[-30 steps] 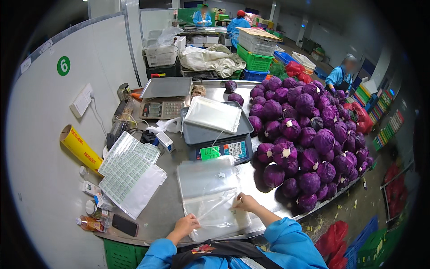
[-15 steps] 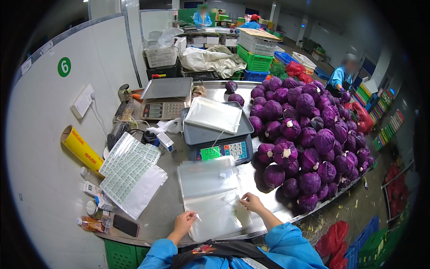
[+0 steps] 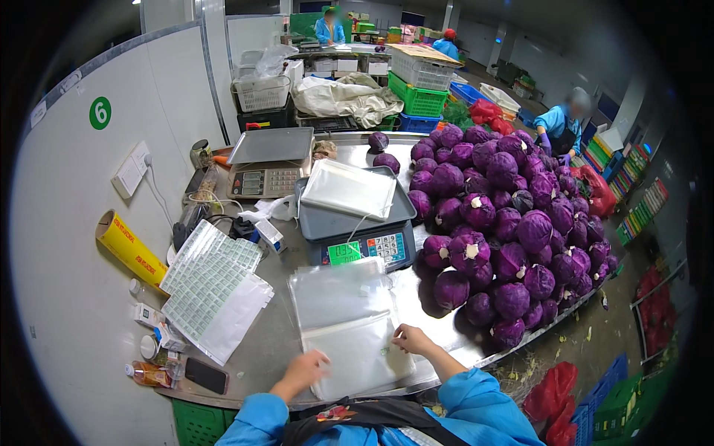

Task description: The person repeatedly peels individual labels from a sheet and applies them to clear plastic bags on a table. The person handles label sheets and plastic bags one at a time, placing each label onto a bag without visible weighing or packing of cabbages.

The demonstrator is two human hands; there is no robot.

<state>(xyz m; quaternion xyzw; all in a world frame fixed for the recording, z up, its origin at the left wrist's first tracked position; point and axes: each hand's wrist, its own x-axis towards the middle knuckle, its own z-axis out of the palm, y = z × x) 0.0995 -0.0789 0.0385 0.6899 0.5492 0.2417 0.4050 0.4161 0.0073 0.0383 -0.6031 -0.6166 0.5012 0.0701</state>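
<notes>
My left hand (image 3: 306, 369) is motion-blurred at the lower left of a stack of clear plastic bags (image 3: 335, 301), so its grip is unclear. My right hand (image 3: 410, 340) has curled fingers at the stack's right side; what they hold is hard to see. Behind the bags, a dark scale (image 3: 320, 227) with a lit green display carries more folded bags (image 3: 348, 187). A large pile of purple cabbages (image 3: 534, 230) lies to the right. Printed label sheets (image 3: 227, 320) and a phone (image 3: 206, 375) lie to the left.
The steel table (image 3: 264, 364) is bounded left by a white partition (image 3: 67, 223). A silver scale (image 3: 269, 147) stands at the back. Crates (image 3: 418, 97) are stacked beyond. A co-worker (image 3: 558, 126) works behind the cabbages, others (image 3: 329, 28) farther back. Red sacks (image 3: 550, 394) lie lower right.
My hands have shifted slightly left along the bags, and the left one is now blurred. The co-worker on the right has moved their gloved hands. The whole view has shifted a little.
</notes>
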